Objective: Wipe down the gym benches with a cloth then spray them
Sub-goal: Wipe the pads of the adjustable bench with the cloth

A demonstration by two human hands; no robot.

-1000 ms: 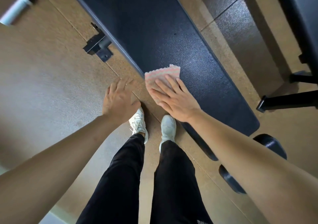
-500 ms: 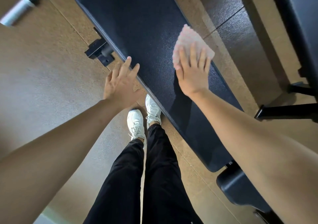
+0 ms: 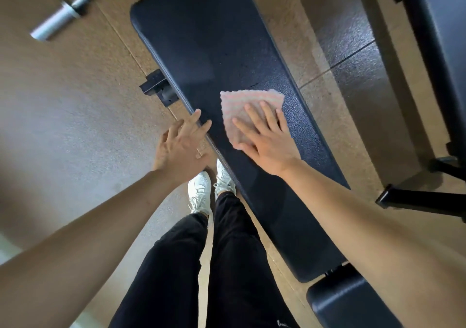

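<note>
A long black padded gym bench (image 3: 201,50) runs from the top centre down to the lower right. A pink and white cloth (image 3: 242,103) lies flat on the middle of its pad. My right hand (image 3: 264,136) presses down on the cloth with spread fingers, covering its near half. My left hand (image 3: 181,143) hovers at the bench's left edge, fingers apart and holding nothing, fingertips just over the rim. No spray bottle is in view.
A steel barbell end (image 3: 60,12) lies on the brown floor at the top left. A black bench bracket (image 3: 158,88) sticks out on the left side. A second black bench (image 3: 438,50) stands at the right, its foot (image 3: 403,199) near my right arm. My legs and white shoes (image 3: 201,191) stand beside the bench.
My right hand slid the cloth from the bench's near edge across to its far edge, then back to the middle of the pad. My left hand moved up to the bench's left rim.
</note>
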